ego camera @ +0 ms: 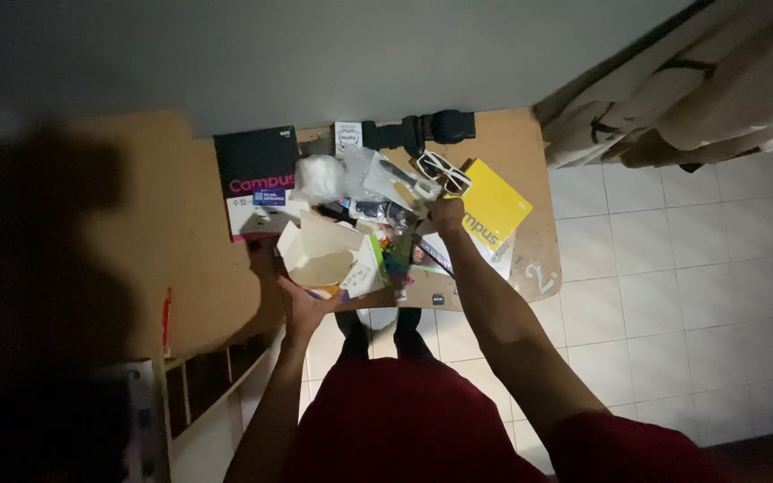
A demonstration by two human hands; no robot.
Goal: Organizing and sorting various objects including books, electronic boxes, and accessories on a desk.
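My left hand (301,309) reaches under an open cream cardboard box (319,255) at the near edge of the wooden table (185,233) and holds it from below. My right hand (445,215) is stretched further out over the clutter, its fingers closed on something small beside white-framed sunglasses (443,171); what it grips I cannot make out. A yellow notebook (494,210) lies just right of that hand.
A black and pink notebook (257,179) lies at the back left, with crumpled clear plastic (319,177) and small packets in the middle. A black object (422,130) rests at the table's far edge. White tiled floor (673,268) lies right; rumpled bedding (700,89) top right; a shelf (199,394) bottom left.
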